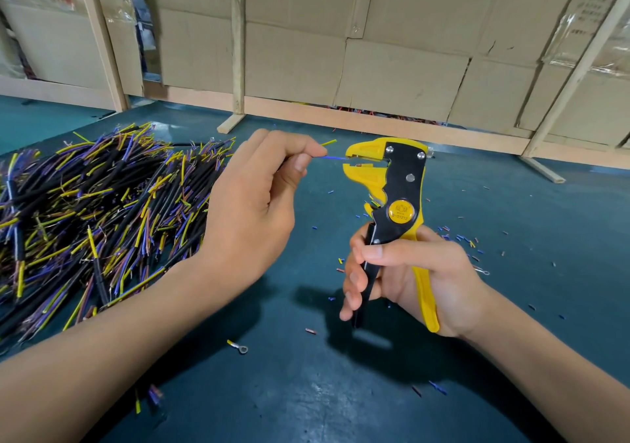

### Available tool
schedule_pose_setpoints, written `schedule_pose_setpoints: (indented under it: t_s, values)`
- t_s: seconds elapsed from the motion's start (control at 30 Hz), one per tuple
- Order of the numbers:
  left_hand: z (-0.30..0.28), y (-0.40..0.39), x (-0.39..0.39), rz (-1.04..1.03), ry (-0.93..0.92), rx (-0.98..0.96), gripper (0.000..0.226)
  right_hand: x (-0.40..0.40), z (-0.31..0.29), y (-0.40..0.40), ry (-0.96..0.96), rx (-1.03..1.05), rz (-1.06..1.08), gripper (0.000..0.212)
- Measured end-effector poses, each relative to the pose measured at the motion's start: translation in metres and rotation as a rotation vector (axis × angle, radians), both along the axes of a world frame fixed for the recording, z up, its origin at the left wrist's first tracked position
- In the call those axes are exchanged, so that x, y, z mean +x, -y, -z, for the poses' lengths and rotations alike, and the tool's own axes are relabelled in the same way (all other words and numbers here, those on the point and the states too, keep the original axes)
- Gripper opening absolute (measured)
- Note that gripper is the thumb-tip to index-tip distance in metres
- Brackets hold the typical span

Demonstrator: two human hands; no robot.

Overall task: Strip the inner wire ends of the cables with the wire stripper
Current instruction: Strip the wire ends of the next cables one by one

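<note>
The blue inner wire (332,158) runs level from the left hand's pinch into the mouth of the wire stripper (392,183), its tip between the yellow jaws, which stand a little apart. A yellow inner wire (329,142) of the same cable sticks up clear of the tool, toward 1 o'clock from the fingertips.

The left hand (259,200) pinches the cable between thumb and forefinger just short of the jaws. The right hand (402,275) is wrapped round both handles, which look only partly squeezed.

To strip cleanly, I judge the wire should stay straight and seated before the squeeze, with the yellow one kept out.

At 9 o'clock lies the heap of black cables (95,211). Insulation bits (456,238) dot the green mat (306,391) at 3 o'clock; a ring terminal (238,346) lies at 6.
</note>
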State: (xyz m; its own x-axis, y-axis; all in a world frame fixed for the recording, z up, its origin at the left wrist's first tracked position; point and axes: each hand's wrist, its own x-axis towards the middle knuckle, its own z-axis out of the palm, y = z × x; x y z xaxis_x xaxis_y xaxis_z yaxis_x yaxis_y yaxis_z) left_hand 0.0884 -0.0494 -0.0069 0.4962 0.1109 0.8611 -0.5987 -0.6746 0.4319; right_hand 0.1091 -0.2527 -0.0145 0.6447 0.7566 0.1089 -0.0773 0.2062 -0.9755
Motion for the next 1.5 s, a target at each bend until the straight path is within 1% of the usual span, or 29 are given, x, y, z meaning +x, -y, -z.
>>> schedule_pose_setpoints:
  t_s: [0.17, 0.33, 0.47, 0.63, 0.77, 0.93, 1.1, 1.2, 1.3, 1.4, 1.5]
  values:
    - [-0.0033, -0.001, -0.0006, -0.037, -0.015, 0.032, 0.021, 0.0003, -0.0001, 0.0001, -0.001, 0.0, -0.01, 0.013]
    - [-0.0042, -0.0008, -0.0015, -0.083, -0.045, 0.065, 0.015, 0.0006, 0.0002, 0.0005, -0.01, -0.004, 0.0, 0.014]
    - [-0.0052, -0.001, -0.0026, -0.127, -0.052, 0.071, 0.014, 0.0001, 0.0009, -0.0002, -0.003, -0.02, -0.012, 0.013]
    - [-0.0075, 0.0005, -0.0037, -0.125, -0.057, 0.044, 0.01, 0.0015, 0.0019, 0.0006, -0.013, -0.026, -0.018, 0.013]
    - [-0.0071, 0.0005, -0.0047, -0.081, -0.08, 0.046, 0.006, 0.0019, 0.0021, 0.0012, -0.012, -0.031, -0.025, 0.013]
    - [-0.0047, 0.0028, -0.0065, -0.037, -0.101, 0.065, 0.01, 0.0006, 0.0018, 0.0007, -0.014, -0.032, -0.042, 0.01]
    - [-0.0041, 0.002, -0.0054, -0.089, -0.102, 0.147, 0.014, -0.0008, 0.0009, 0.0006, -0.009, -0.036, -0.053, 0.008]
    - [-0.0044, 0.0017, -0.0054, -0.099, -0.09, 0.192, 0.012, -0.0009, 0.0003, 0.0002, -0.008, -0.039, -0.055, 0.01]
    - [-0.0054, 0.0028, -0.0061, -0.085, -0.078, 0.194, 0.009, -0.001, 0.0001, 0.0002, -0.01, -0.038, -0.053, 0.004]
    - [-0.006, 0.0046, -0.0075, -0.075, -0.069, 0.173, 0.012, -0.001, 0.0005, 0.0006, -0.008, -0.035, -0.059, 0.004]
    - [-0.0069, 0.0043, -0.0082, -0.063, -0.057, 0.148, 0.019, -0.0004, 0.0012, 0.0011, -0.008, -0.025, -0.073, 0.014]
